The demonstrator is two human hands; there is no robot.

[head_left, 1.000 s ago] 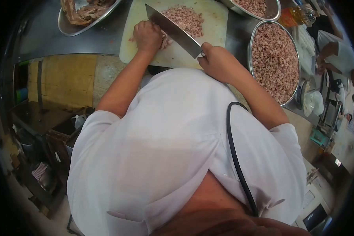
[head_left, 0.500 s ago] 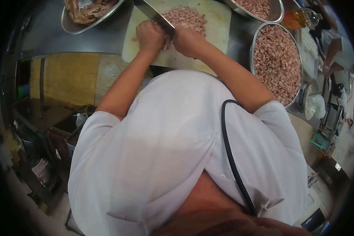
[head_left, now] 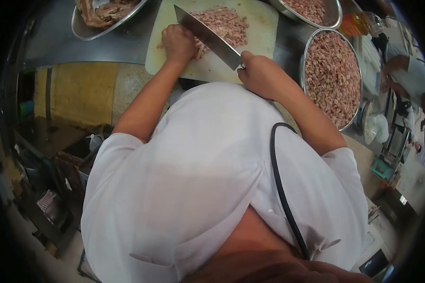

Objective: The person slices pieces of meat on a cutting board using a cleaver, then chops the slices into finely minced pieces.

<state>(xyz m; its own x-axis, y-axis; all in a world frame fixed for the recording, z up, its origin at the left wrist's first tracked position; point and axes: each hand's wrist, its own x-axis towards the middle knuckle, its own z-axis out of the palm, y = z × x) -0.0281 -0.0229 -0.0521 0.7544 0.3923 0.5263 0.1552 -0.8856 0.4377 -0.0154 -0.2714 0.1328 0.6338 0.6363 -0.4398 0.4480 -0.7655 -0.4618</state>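
Note:
My right hand (head_left: 264,75) is wrapped round the handle of a broad-bladed kitchen knife (head_left: 210,37). The blade slants up and left across the white cutting board (head_left: 262,26), over part of the chopped meat. My left hand (head_left: 178,43) is on the left of the board, its fingers curled in beside the blade. Thin strips of meat (head_left: 200,48) poke out at its right edge; its fingertips are mostly hidden. Beyond the blade a loose heap of chopped meat (head_left: 226,23) lies spread on the board.
An oval metal tray (head_left: 305,70) full of chopped meat stands to the right, with another metal bowl (head_left: 336,10) of it behind. A bottle of yellow oil (head_left: 356,23) lies nearby. Larger meat pieces fill the bowl (head_left: 80,34) at far left. Another person (head_left: 406,70) is at the right.
My right hand has drawn the knife back toward me and to the right, so the blade now sits more diagonally over the meat. My left hand has barely moved.

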